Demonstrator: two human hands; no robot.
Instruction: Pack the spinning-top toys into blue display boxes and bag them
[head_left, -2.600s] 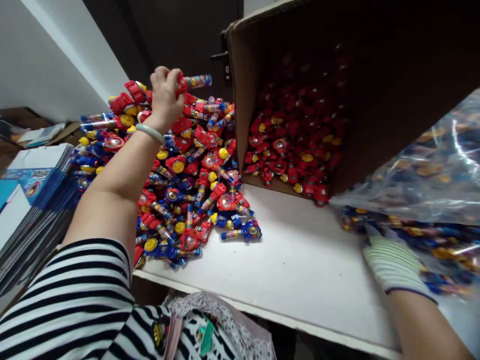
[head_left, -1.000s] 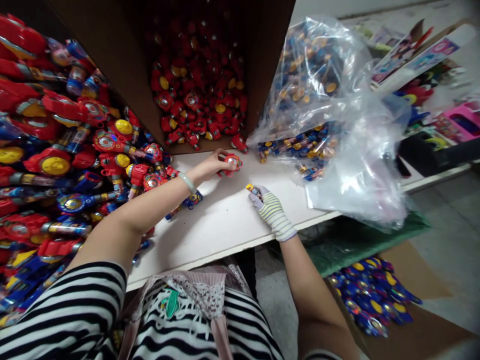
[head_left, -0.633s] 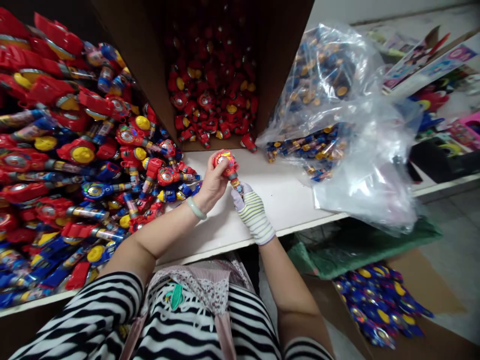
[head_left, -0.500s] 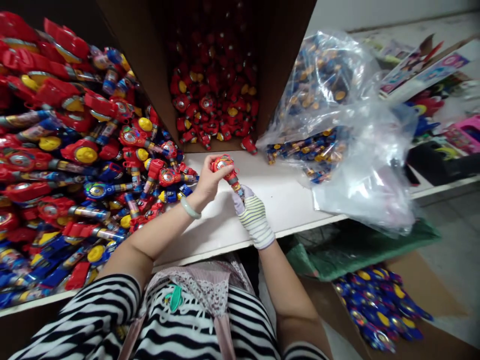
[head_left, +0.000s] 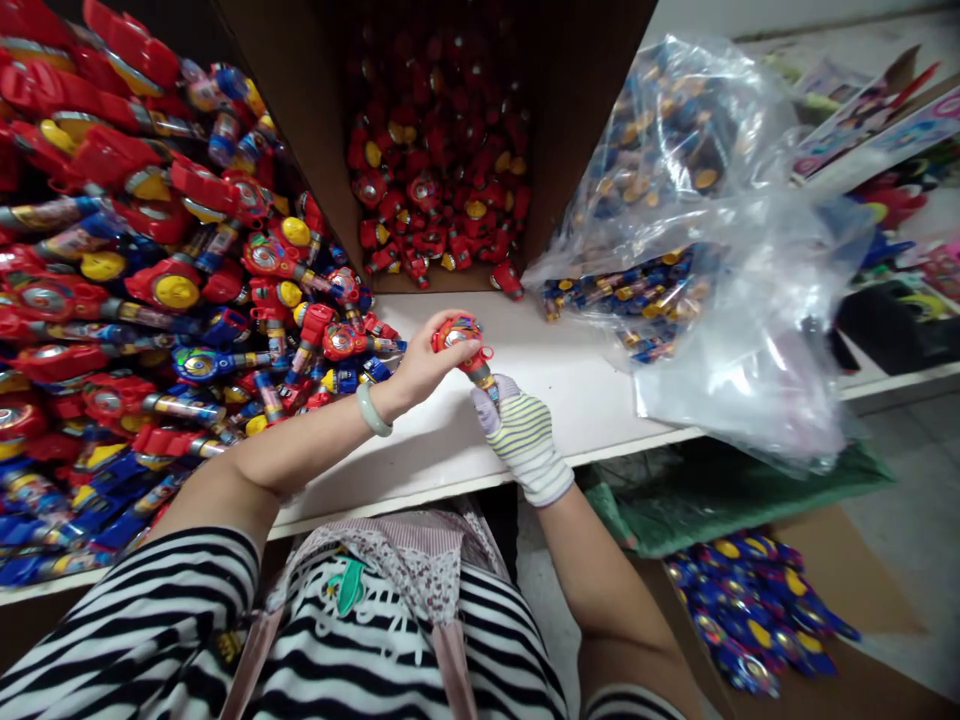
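A red plastic toy [head_left: 455, 334] with a round silvery disc and a tube-shaped stem is held between both hands above the white tabletop [head_left: 570, 400]. My bare left hand [head_left: 421, 368], with a pale bangle at the wrist, is closed around the red head, thumb across the disc. My right hand [head_left: 525, 432] wears a striped glove with lilac fingertips and grips the lower end of the tube, hiding that end. Beside my left forearm lies a large heap of similar red and blue toys [head_left: 176, 290], their tubes attached.
Straight ahead stands an open cardboard box [head_left: 289, 120] with many red toy heads [head_left: 457, 215]. To the right, a clear plastic bag [head_left: 675, 220] holds small blue-and-gold tubes. Lower right, blue toys [head_left: 750, 610] fill a carton below the table edge, near a green sack [head_left: 750, 490].
The view has shifted slightly. Both hands remain on the same red toy, now a little closer to me and to the right, with the gloved hand still at the tube.
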